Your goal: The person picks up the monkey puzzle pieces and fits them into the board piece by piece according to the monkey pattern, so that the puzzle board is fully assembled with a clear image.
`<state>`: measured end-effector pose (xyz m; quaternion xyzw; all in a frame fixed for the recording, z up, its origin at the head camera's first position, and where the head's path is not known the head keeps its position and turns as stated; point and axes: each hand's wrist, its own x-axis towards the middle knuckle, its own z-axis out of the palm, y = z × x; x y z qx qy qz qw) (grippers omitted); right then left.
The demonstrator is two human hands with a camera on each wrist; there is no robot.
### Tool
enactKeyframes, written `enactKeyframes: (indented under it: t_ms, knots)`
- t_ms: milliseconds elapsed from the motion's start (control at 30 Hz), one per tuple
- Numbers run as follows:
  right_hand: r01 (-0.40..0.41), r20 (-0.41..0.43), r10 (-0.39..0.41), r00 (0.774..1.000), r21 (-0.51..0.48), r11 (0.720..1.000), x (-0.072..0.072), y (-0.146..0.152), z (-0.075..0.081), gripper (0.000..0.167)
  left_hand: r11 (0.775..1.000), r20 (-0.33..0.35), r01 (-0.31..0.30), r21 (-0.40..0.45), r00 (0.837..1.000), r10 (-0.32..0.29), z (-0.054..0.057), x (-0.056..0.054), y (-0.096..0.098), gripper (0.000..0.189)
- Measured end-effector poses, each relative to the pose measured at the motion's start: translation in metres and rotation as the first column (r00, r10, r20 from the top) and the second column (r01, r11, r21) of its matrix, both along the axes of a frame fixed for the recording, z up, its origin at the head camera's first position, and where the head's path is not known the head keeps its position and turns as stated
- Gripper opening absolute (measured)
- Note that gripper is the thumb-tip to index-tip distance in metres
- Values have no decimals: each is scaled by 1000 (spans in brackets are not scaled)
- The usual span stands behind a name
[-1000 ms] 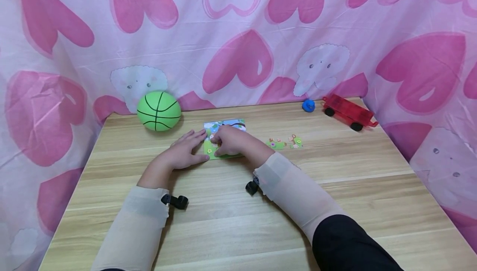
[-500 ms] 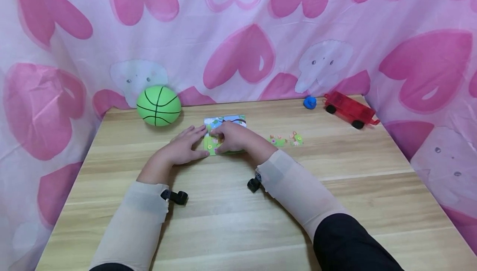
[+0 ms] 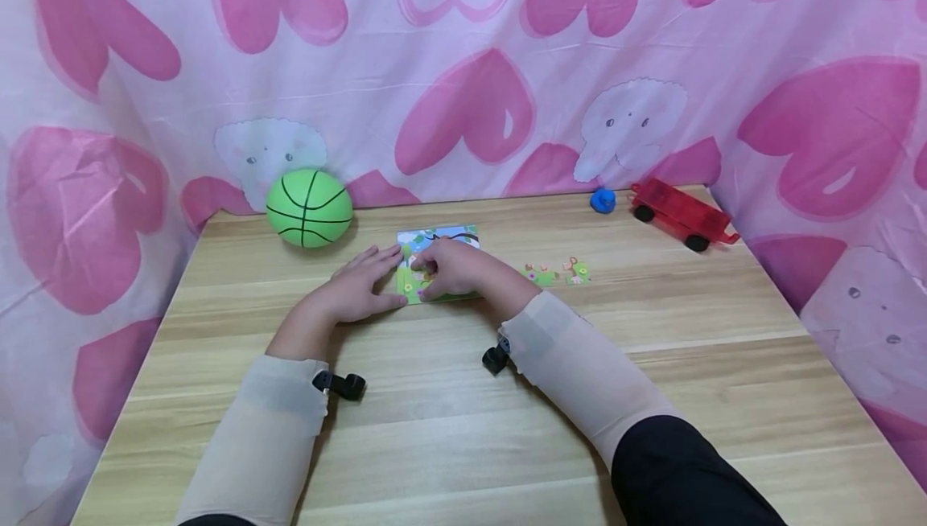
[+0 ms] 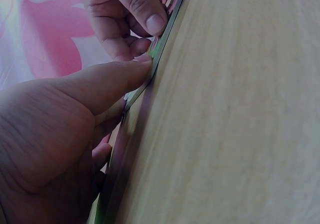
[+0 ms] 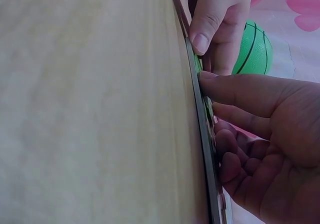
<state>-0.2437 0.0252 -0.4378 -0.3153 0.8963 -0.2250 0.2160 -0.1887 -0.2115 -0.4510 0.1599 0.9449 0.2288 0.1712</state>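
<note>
A small jigsaw puzzle [image 3: 456,232] with a blue sky and green grass lies flat on the table. My left hand [image 3: 351,289] rests at its left edge, fingers extended, thumb at the near left corner. Over the puzzle, my right hand [image 3: 452,267] has its thumb and forefinger around a puzzle piece, mostly hidden under the hand; the other fingers are curled in. In the left wrist view the right thumb [image 4: 155,24] touches the puzzle's surface. The right wrist view has the board edge-on, with the left thumb [image 5: 201,43] at its edge.
Two loose puzzle pieces, one [image 3: 539,275] partly behind the right forearm and another [image 3: 578,271], lie to the right. A green ball [image 3: 309,208] sits at back left. At back right are a small blue toy [image 3: 603,200] and a red toy cart [image 3: 682,214]. A heart-patterned curtain surrounds the table.
Both hands stay at the puzzle, with only slight movement of the right fingers over it. The head view has shifted a little.
</note>
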Motion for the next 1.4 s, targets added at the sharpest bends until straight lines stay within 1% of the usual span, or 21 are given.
enactKeyframes:
  t_ms: [267, 533, 633, 700, 933, 1000, 1400]
  knots:
    - [3, -5, -2, 1000, 30, 1000, 0, -2, 4, 57, 1000, -13, 9, -6, 1000, -9, 2, -1, -1, 91]
    - [60, 18, -60, 998, 4, 998, -1, -5, 5, 47, 1000, -9, 5, -4, 1000, -5, 3, -2, -1, 91]
    - [68, 27, -68, 997, -2, 998, -2, -6, 4, 45, 1000, -4, 2, -4, 1000, -2, 2, -2, -1, 91]
    - [64, 29, -64, 998, 3, 998, -2, -6, 5, 46, 1000, -2, 0, -3, 1000, 0, 2, -1, 0, 90]
    - [-10, 46, 9, 999, 30, 1000, 1, -3, 10, 46, 1000, -13, 9, 5, 1000, -9, 0, 1, 0, 90]
    - [-13, 53, 12, 999, 28, 1000, 1, -3, 11, 46, 1000, -18, 10, 7, 1000, -10, -1, 2, 0, 91]
    - [68, 95, -69, 993, 9, 998, 4, -5, 10, 46, 1000, -13, 1, 2, 1000, -1, -3, 2, 0, 91]
